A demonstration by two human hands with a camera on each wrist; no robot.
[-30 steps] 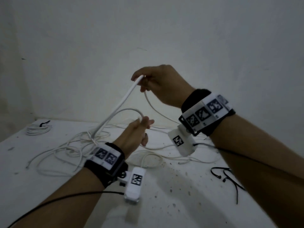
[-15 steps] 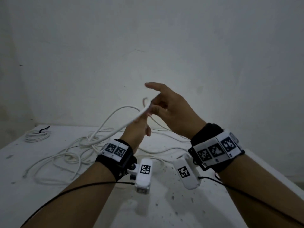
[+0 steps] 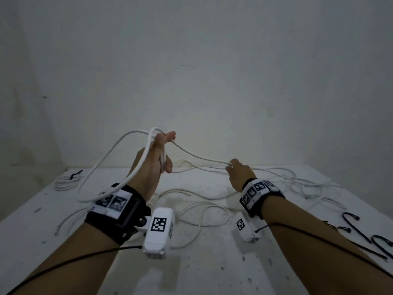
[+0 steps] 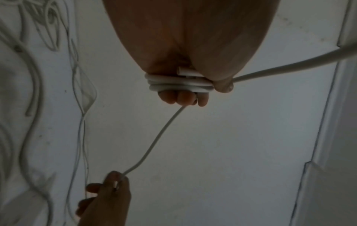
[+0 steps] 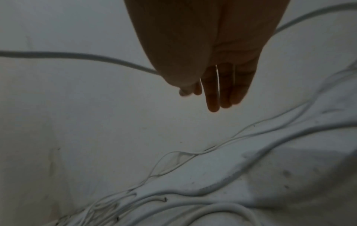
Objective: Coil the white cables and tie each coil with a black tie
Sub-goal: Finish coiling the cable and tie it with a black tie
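My left hand (image 3: 162,155) is raised over the table and grips several turns of a white cable (image 4: 177,84) across its palm. One big loop (image 3: 110,167) of that cable hangs down past the left wrist. From the left fingers the cable (image 3: 200,157) runs to the right, sagging slightly, to my right hand (image 3: 230,167). The right hand pinches it between thumb and forefinger (image 5: 186,91), with the other fingers straight. The pinch also shows in the left wrist view (image 4: 117,178). Beyond the right hand the cable trails onto the table.
Several loose white cables (image 3: 202,211) lie tangled across the white table (image 3: 191,262). A coil tied with a black tie (image 3: 66,182) sits at the far left corner. Loose black ties (image 3: 361,228) lie at the right, by my right forearm. A wall stands close behind.
The hands were together, with the right laying a loop onto the left. The right hand has since slid right and down along the cable, and the left hand keeps its turns.
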